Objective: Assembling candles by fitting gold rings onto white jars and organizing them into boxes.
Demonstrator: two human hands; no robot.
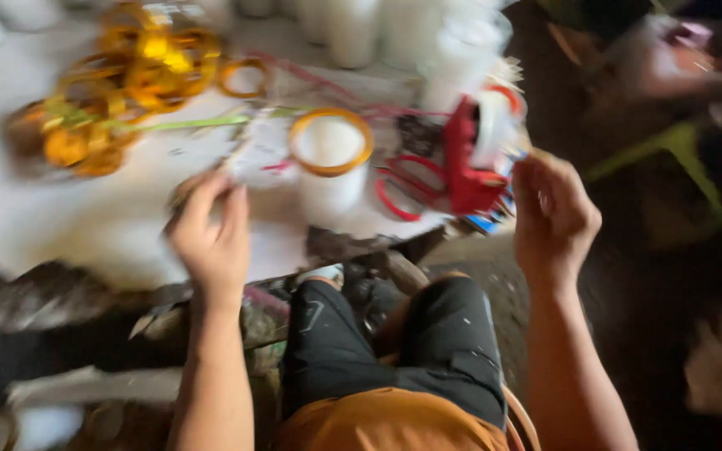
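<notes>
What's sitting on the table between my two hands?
In the head view, between left hand and right hand: a white gold-rimmed cylinder and a red tape dispenser.

Low white worktop (85, 225), front edge ragged and dark, surface heavily motion-blurred. Floor (495, 276) beyond the worktop's right corner is dark and gritty; a green stool frame (678, 146) stands there, well apart from the edge. Light is soft and even, brightest on the worktop's far-left part.
</notes>
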